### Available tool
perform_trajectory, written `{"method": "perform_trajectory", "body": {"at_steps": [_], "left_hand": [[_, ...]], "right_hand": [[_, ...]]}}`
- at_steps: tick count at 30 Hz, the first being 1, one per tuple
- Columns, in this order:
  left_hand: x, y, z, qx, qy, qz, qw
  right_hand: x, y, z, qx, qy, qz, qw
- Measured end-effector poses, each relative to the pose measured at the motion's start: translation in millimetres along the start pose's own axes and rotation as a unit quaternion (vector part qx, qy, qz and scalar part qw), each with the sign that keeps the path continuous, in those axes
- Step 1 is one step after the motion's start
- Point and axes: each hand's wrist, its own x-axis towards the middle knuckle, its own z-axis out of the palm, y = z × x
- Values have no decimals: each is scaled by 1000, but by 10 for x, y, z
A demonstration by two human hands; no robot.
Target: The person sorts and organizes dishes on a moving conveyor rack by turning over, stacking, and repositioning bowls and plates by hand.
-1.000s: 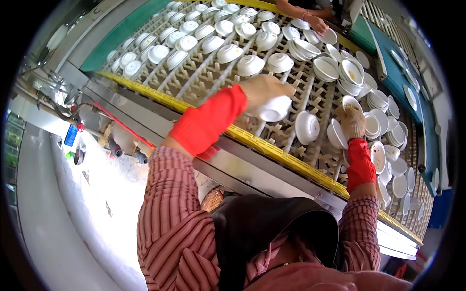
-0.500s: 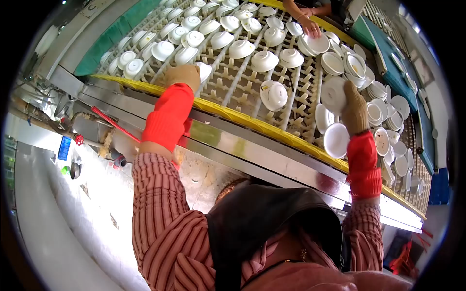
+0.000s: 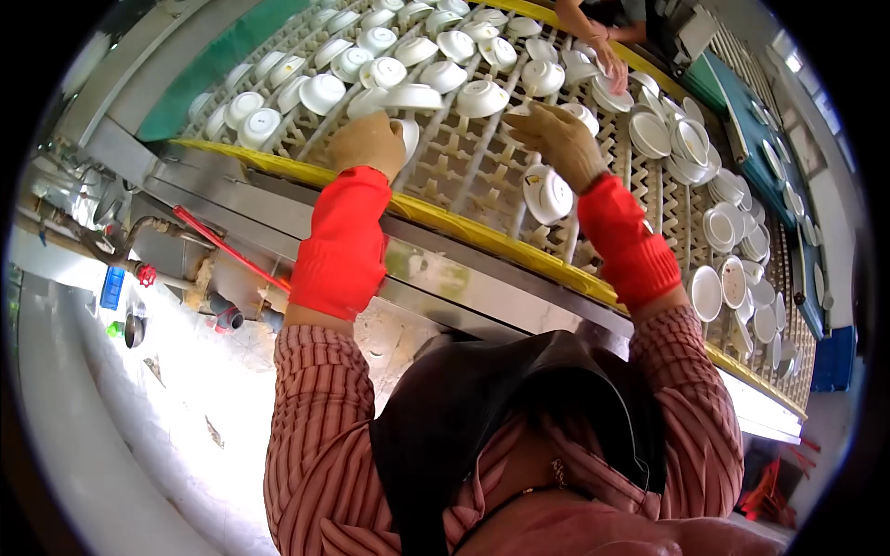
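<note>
Beyond the yellow rail [image 3: 454,225], I'm watching the left hand [image 3: 366,145] resting curled beside 1 partly hidden white bowl [image 3: 410,139]; I cannot tell whether it's gripping. The right hand [image 3: 563,144] is hovering farther beyond that rail than 1 marked bowl [image 3: 548,195], its grip unclear too. I'm judging that light rim holds are suiting such bowls best.

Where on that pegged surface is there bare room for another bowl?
Bare pegs show between the left hand and the bowl beside the right wrist; more, between the right red cuff and the piled bowls. Crowded: the far left and right end.
</note>
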Motion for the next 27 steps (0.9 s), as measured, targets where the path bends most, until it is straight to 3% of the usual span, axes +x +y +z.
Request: {"method": "perform_trajectory", "body": {"at_steps": [1, 2, 3, 5, 6, 8, 9, 10, 12, 16, 17, 22, 25, 27], "left_hand": [[-6, -9, 145, 13, 86, 66, 994], [-36, 64, 134, 30, 81, 94, 992], [-102, 163, 68, 46, 76, 124, 988], [-252, 345, 27, 76, 98, 200, 972], [-279, 424, 45, 66, 116, 246, 960], [-312, 569, 65, 44, 149, 331, 931], [-339, 682, -11, 54, 137, 311, 939], [-287, 746, -52, 83, 137, 302, 940], [-13, 786, -86, 143, 134, 281, 940], [576, 754, -38, 201, -17, 197, 960], [737, 641, 109, 142, -67, 163, 974], [1098, 352, 421, 126, 23, 132, 983], [1130, 366, 285, 78, 107, 86, 988], [1062, 467, 117, 46, 164, 81, 982]], "right_hand": [[-118, 56, -284, -12, -7, -13, 1000], [-270, 94, -649, -24, -10, -27, 999], [-498, 78, -975, -286, 26, -140, 948], [-1014, -49, -1367, -546, 83, -165, 817], [-1281, -131, -1448, -559, 110, -98, 816], [-1852, -288, -1496, -608, 52, -29, 792], [-2068, -243, -1533, -630, 30, 14, 776], [-2200, -170, -1569, -686, 6, -120, 717], [-2385, -218, -1534, -655, 26, -103, 748], [-2339, -350, -1442, -708, 8, -86, 701], [-2382, -370, -1408, -717, 4, -82, 692], [-2506, -310, -1411, -740, 60, 28, 669], [-2466, -231, -1684, -686, 63, 151, 709], [-2345, -336, -1778, -591, 114, 125, 789]]}}
